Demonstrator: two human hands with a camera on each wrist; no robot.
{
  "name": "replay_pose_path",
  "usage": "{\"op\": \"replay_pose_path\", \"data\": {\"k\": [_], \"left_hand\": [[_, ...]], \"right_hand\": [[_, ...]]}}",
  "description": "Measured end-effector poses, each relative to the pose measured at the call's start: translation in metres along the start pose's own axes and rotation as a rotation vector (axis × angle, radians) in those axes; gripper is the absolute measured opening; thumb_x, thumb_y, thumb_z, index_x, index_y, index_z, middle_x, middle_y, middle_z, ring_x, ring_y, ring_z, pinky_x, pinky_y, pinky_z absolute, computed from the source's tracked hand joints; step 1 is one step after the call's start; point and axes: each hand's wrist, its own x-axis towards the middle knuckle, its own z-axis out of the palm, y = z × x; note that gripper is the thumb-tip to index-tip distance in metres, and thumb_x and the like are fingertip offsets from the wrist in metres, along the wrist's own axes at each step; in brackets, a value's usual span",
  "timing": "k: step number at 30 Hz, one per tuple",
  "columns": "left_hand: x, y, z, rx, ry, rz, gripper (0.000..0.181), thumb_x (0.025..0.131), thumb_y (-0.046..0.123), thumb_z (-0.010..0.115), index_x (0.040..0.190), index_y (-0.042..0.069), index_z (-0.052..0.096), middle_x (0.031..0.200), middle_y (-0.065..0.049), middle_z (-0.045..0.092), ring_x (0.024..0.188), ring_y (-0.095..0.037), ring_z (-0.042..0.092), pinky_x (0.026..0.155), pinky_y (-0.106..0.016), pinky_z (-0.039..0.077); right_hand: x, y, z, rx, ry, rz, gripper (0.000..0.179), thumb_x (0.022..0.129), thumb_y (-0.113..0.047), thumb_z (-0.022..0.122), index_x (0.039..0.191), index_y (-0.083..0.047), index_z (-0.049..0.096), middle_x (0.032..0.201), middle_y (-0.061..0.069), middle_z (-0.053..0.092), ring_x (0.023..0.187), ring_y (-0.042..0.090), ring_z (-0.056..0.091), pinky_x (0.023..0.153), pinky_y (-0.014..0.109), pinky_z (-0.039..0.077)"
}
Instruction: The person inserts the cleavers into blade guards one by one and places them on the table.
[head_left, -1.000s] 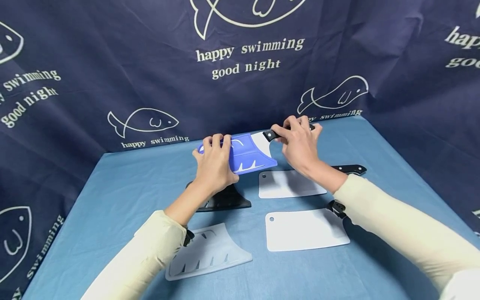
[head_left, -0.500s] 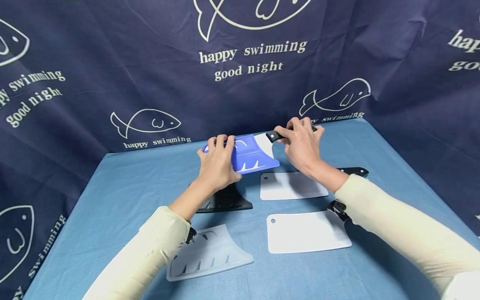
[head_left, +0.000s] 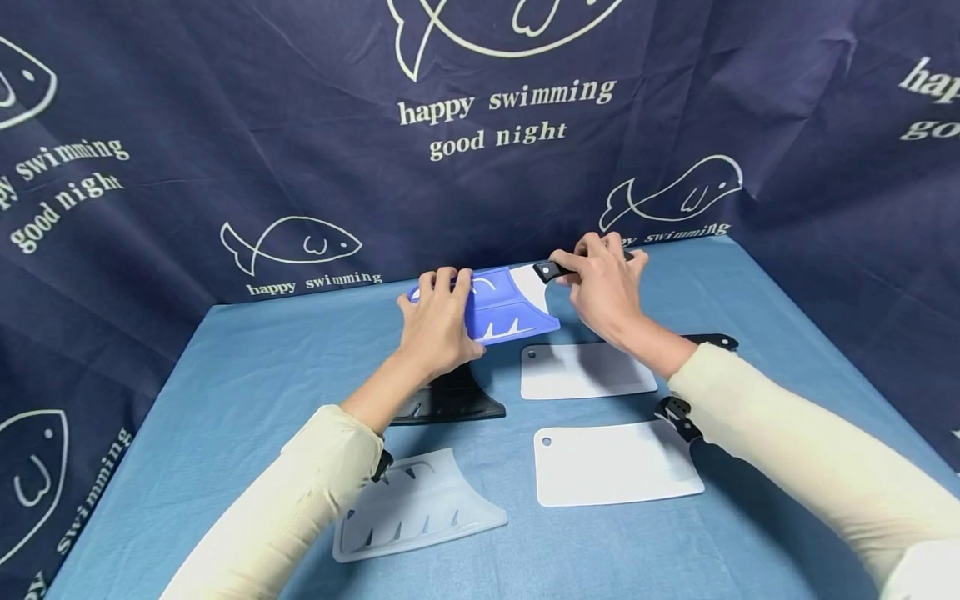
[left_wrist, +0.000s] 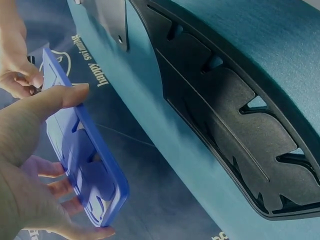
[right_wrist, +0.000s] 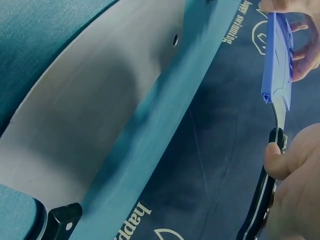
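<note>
My left hand grips a blue blade cover with cut-out slots, thumb on one edge and fingers on the other in the left wrist view. Inside the cover sits the blade of a cleaver; only the strip near its handle shows. My right hand holds that cleaver by its black riveted handle, thumb along its side. Both hands keep the pair raised over the back of the table. Beneath the left hand lies a black blade cover, partly hidden by that hand and forearm in the head view.
Two more cleavers lie flat to the right, a far one and a near one, handles partly behind my right arm. A translucent white blade cover lies front left on the blue tablecloth. A dark printed curtain stands behind.
Both hands keep their hold on the blue cover and the cleaver, with the blade inside throughout. The whole head view has shifted slightly; the things on the table stay in place.
</note>
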Motion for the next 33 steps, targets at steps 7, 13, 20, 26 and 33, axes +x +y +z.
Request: {"op": "replay_pose_path", "data": {"k": [7,13,20,26,33], "left_hand": [[0.003,0.001,0.001,-0.002,-0.023,-0.010,0.098,0.061,0.039,0.087,0.141,0.010,0.038,0.137,-0.014,0.041,0.126,-0.035,0.031,0.088,-0.068,0.032],[0.006,0.000,0.004,-0.008,-0.029,-0.011,0.100,0.060,0.039,0.088,0.142,0.010,0.038,0.137,-0.014,0.041,0.126,-0.035,0.032,0.088,-0.067,0.032],[0.011,-0.003,0.008,-0.020,-0.041,-0.015,0.102,0.060,0.039,0.089,0.143,0.010,0.038,0.138,-0.014,0.039,0.127,-0.035,0.031,0.090,-0.067,0.031],[0.016,-0.006,0.011,-0.037,-0.072,-0.024,0.102,0.061,0.039,0.089,0.144,0.010,0.037,0.140,-0.015,0.039,0.129,-0.036,0.031,0.093,-0.067,0.030],[0.023,-0.011,0.014,-0.060,-0.153,-0.034,0.101,0.064,0.036,0.088,0.146,0.010,0.036,0.141,-0.014,0.037,0.130,-0.034,0.029,0.095,-0.067,0.030]], "right_hand": [[0.002,0.003,-0.001,0.018,-0.045,0.025,0.050,0.078,0.010,0.053,0.111,-0.022,0.072,0.098,0.010,0.053,0.094,0.032,0.039,0.075,0.056,0.022],[0.004,0.004,0.000,0.015,-0.076,0.044,0.046,0.082,0.007,0.055,0.113,-0.022,0.072,0.099,0.010,0.054,0.095,0.032,0.040,0.075,0.056,0.024],[0.008,0.005,0.000,0.028,-0.132,0.078,0.039,0.086,0.001,0.060,0.115,-0.022,0.072,0.100,0.010,0.054,0.096,0.032,0.040,0.075,0.056,0.025],[0.013,0.007,0.003,0.031,-0.182,0.108,0.032,0.088,-0.007,0.064,0.116,-0.020,0.071,0.099,0.010,0.054,0.097,0.032,0.041,0.076,0.058,0.027],[0.019,0.007,0.009,0.037,-0.281,0.182,0.037,0.085,-0.004,0.064,0.121,-0.015,0.069,0.100,0.011,0.055,0.096,0.032,0.040,0.076,0.058,0.026]]}}
